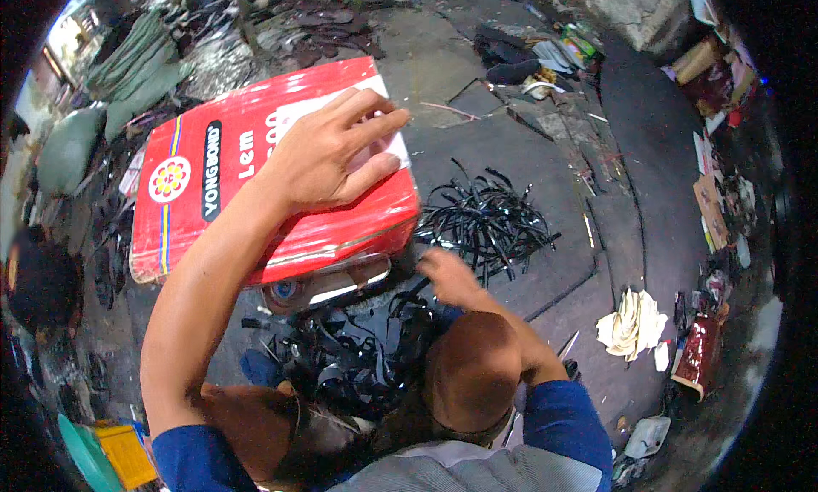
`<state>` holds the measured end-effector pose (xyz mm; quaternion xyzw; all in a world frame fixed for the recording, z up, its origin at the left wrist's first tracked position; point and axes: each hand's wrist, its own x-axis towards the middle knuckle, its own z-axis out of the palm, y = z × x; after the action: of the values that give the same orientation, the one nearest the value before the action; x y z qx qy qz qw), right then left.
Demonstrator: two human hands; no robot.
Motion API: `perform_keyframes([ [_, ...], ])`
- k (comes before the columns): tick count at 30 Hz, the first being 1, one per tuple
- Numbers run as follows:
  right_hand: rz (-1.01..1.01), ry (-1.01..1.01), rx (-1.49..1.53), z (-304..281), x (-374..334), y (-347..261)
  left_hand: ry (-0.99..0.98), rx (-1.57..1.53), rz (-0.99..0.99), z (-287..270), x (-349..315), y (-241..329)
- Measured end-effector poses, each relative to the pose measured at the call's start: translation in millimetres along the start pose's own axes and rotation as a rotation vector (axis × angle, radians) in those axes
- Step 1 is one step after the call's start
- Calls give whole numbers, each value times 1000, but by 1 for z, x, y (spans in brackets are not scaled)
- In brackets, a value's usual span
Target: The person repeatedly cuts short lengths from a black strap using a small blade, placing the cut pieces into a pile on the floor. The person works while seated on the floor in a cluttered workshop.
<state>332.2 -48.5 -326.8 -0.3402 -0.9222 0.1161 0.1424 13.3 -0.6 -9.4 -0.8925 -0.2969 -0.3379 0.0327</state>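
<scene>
A red cardboard box (328, 228) with a yellow and blue stripe stands in front of me to the left. My left hand (336, 151) lies over its white-patched right part, with thumb and bent fingers apart. Against the box's near side is a pale object (332, 289) with a blue round mark; its kind I cannot make out. My right hand (449, 276) is low by the box's near right corner, beside a pile of shiny black strips (494, 219). Its fingers are blurred, and anything in them is hidden. More black strips (366, 347) lie between my legs.
Dark sheets with cut edges cover the floor (554, 262). A cream cloth bundle (630, 324) lies to the right, near a dark red object (699, 356). Scraps (545, 62) are heaped at the back. A green sack (72, 151) stands far left, and a yellow crate (123, 454) near left.
</scene>
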Motion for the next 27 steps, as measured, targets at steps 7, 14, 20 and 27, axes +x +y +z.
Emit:
perform_keyframes([
  [7, 58, -899, 668, -63, 41, -76, -24, 49, -25, -6, -4, 20],
  [14, -446, -748, 693, -305, 120, -168, -100, -639, -422, -31, -16, 131],
  [20, -60, -805, 471, -240, 110, -113, -10, -816, -749, -56, -69, 138],
  [27, 112, -501, 757, 38, -13, -73, -65, -364, -626, -65, -106, 124],
])
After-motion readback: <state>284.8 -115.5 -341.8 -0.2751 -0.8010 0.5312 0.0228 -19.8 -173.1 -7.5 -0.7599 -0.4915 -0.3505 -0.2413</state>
